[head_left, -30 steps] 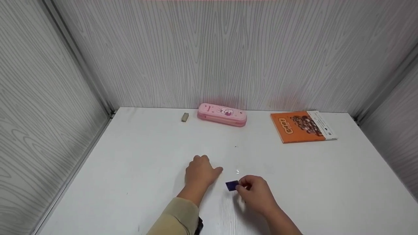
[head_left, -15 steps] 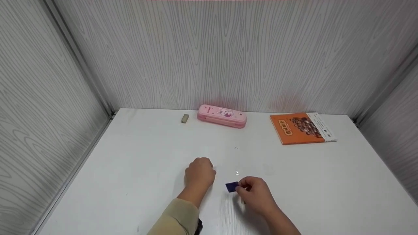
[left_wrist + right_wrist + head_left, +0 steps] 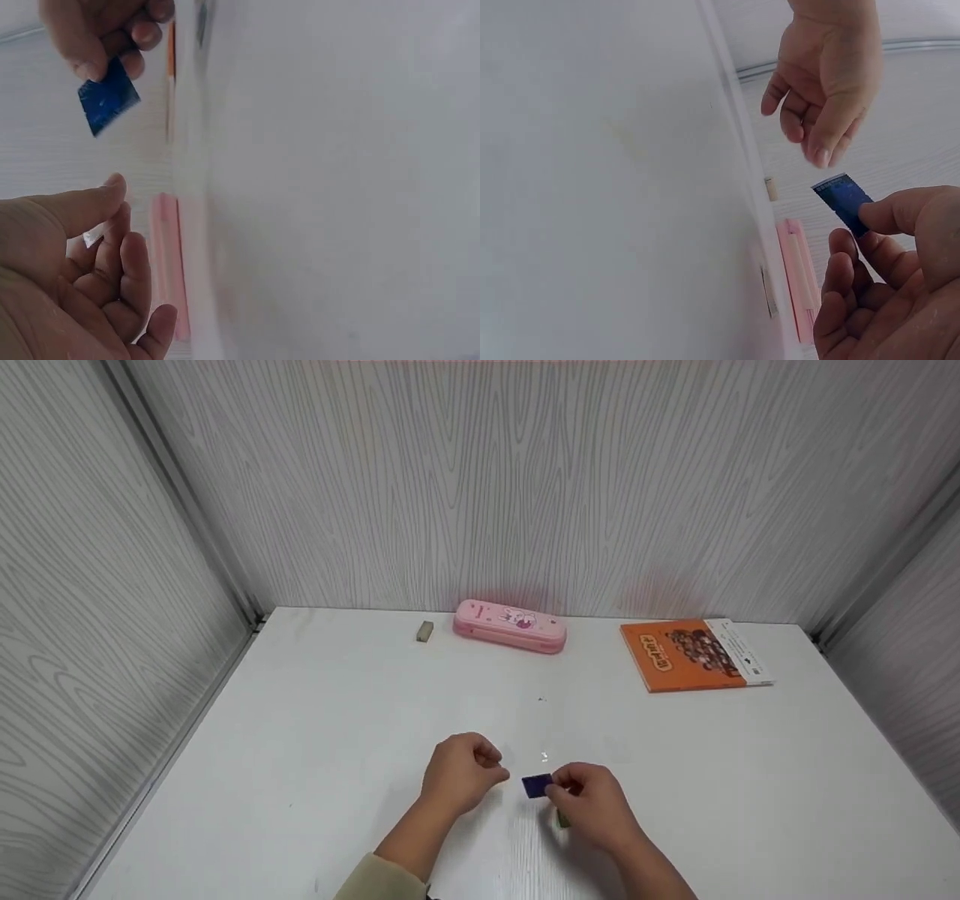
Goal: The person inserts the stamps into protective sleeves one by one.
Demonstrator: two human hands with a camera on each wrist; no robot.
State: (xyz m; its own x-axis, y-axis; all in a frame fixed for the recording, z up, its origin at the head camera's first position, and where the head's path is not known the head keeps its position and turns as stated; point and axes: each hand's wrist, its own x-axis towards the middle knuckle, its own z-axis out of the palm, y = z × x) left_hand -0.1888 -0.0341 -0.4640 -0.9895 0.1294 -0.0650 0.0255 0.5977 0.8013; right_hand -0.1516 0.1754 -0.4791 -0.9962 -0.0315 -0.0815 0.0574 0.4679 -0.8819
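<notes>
Above white tabletop (image 3: 337, 720), my right hand (image 3: 594, 806) pinches a blue piece (image 3: 535, 786), one end covered; something greenish (image 3: 563, 820) hides partly behind that hand. Whether my curled left hand (image 3: 459, 774) holds anything, I can't tell.

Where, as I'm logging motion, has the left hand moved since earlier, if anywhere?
Yes: the left hand has drawn back, away from the pink pencil case.

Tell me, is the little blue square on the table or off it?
Off: the right hand pinches the blue square above the white table.
</notes>
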